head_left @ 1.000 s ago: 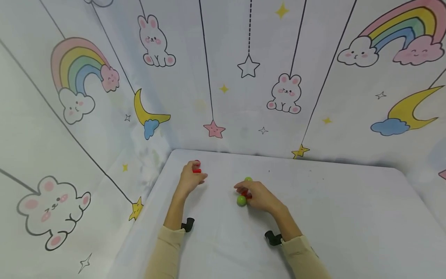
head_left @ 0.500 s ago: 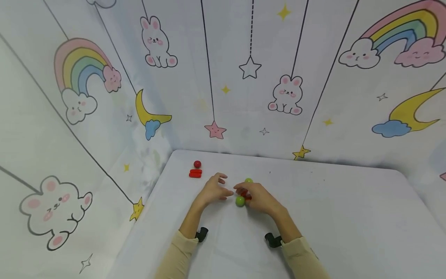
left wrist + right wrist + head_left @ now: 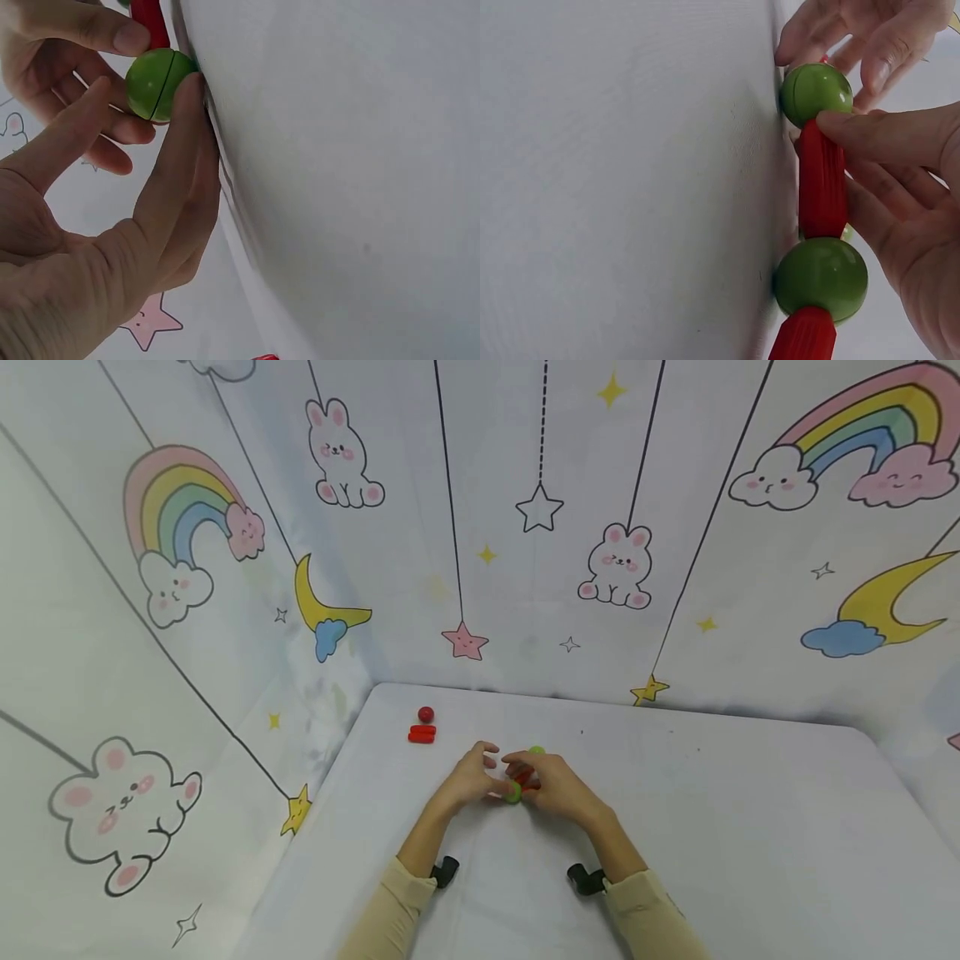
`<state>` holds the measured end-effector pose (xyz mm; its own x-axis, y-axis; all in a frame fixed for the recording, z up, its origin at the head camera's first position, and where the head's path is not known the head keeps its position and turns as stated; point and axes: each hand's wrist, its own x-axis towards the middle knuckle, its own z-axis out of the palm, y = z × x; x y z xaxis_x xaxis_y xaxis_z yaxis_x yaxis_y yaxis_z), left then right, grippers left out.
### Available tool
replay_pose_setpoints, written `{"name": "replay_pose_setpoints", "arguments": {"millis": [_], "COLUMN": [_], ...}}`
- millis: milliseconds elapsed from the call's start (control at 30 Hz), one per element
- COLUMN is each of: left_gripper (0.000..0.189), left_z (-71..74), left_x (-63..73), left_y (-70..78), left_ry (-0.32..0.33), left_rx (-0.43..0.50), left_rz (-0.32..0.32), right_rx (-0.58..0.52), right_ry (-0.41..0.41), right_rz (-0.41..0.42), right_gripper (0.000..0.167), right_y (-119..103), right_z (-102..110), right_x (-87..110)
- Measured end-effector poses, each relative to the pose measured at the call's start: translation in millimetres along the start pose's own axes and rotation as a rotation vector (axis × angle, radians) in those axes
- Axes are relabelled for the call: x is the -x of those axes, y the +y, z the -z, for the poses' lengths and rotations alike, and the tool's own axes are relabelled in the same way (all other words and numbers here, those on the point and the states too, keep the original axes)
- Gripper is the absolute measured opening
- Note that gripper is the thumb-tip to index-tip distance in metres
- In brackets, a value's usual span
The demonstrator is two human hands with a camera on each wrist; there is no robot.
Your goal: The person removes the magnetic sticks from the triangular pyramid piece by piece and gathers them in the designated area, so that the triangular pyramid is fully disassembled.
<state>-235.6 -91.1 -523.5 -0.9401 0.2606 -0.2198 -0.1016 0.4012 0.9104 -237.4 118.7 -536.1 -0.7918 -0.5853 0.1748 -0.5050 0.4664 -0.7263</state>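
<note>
My right hand (image 3: 558,785) pinches a red ribbed rod (image 3: 821,180) between thumb and fingers, with the thumb tip at the rod's end beside a grooved green ball (image 3: 814,94). From the other side my left hand (image 3: 471,777) reaches to this ball, one fingertip at its surface and the other fingers spread apart. Beyond the rod's other end, the right wrist view has a second green ball (image 3: 821,277) and another red rod (image 3: 804,337) in line. The head view also shows a green ball (image 3: 536,749) mostly hidden behind my right hand.
A dark red ball (image 3: 426,715) lies at the far left of the white table (image 3: 712,827), close behind two red rods (image 3: 422,734) placed side by side. A cloth wall (image 3: 525,577) printed with rabbits, stars and rainbows rises behind and to the left.
My left hand has left the red ball and rods at the far left and come right, to the near green ball. That ball has shifted slightly left; my right hand has barely moved.
</note>
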Motion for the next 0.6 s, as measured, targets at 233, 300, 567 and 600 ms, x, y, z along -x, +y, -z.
{"name": "replay_pose_setpoints", "arguments": {"millis": [233, 300, 567, 600], "left_gripper": [0.074, 0.073, 0.078, 0.078], "left_z": [-3.4, -4.4, -4.5, -4.5], "left_x": [-1.0, -1.0, 0.2, 0.0], "left_y": [-2.4, -2.6, -1.6, -1.7], "left_ry": [-0.007, -0.007, 0.021, 0.023], "left_rx": [0.009, 0.009, 0.014, 0.014], "left_rz": [0.01, 0.008, 0.003, 0.003], "right_rx": [-0.034, -0.057, -0.097, -0.099], "right_ry": [0.022, 0.023, 0.006, 0.005], "right_rz": [0.003, -0.005, -0.028, -0.023], "right_gripper": [0.063, 0.063, 0.066, 0.066], "right_y": [3.5, 3.4, 2.6, 2.7], "right_z": [-2.0, -2.0, -2.0, -2.2], "right_x": [-0.4, -0.3, -0.4, -0.3]}}
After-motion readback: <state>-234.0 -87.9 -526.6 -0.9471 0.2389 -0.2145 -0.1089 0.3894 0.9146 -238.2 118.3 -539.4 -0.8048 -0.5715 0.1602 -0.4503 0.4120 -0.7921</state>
